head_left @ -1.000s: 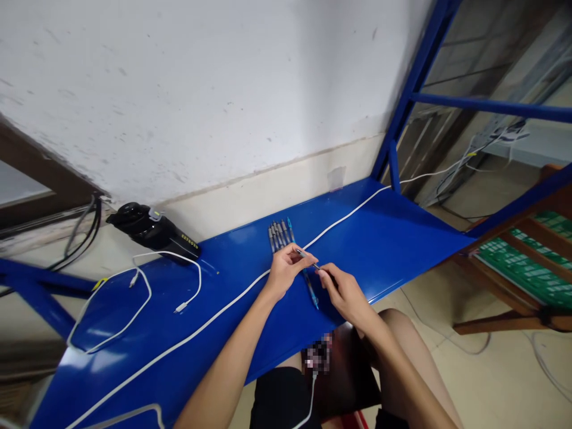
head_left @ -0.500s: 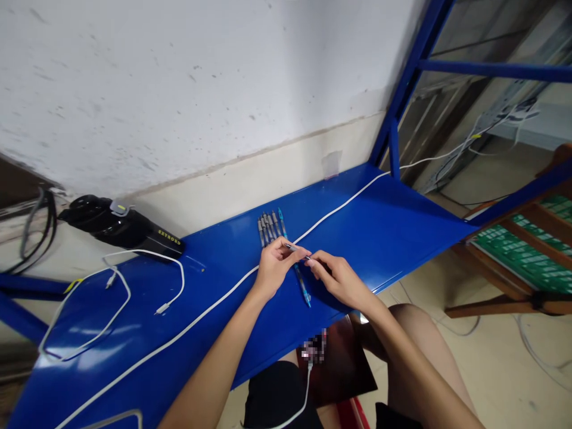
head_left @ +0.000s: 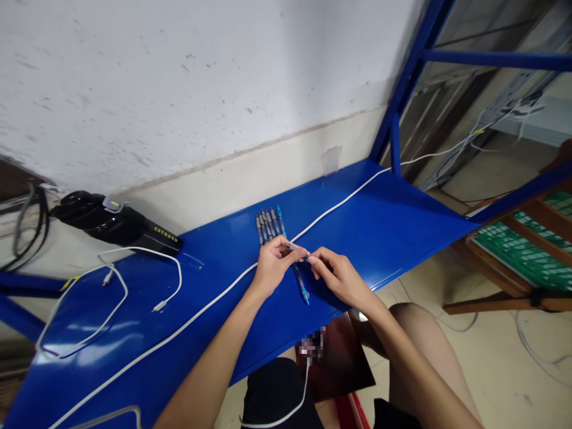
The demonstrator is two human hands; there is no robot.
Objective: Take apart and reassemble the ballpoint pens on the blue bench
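Observation:
My left hand [head_left: 272, 266] and my right hand [head_left: 338, 277] meet above a blue metal shelf [head_left: 393, 226]. Both pinch a slim grey pen [head_left: 295, 248] between their fingertips, one at each end. Beyond them, several dark pens [head_left: 267, 227] lie side by side, with a blue pen [head_left: 281, 220] at the end of the row. Another blue pen [head_left: 302, 286] lies just below my hands, in line with that one. My hands hide the stretch between them, so I cannot tell whether they are one pen. A white cable [head_left: 272, 259] runs along the shelf behind my left wrist.
A black device [head_left: 116, 226] and a looped white cable [head_left: 111, 280] sit at the shelf's left. A blue steel upright [head_left: 395, 143] stands at the far end. A wooden frame with a green panel [head_left: 522, 256] stands right, and my legs lie below the shelf's front edge.
The whole view has shifted slightly left and up with my head. My hands have moved a little closer together and still hold the grey pen.

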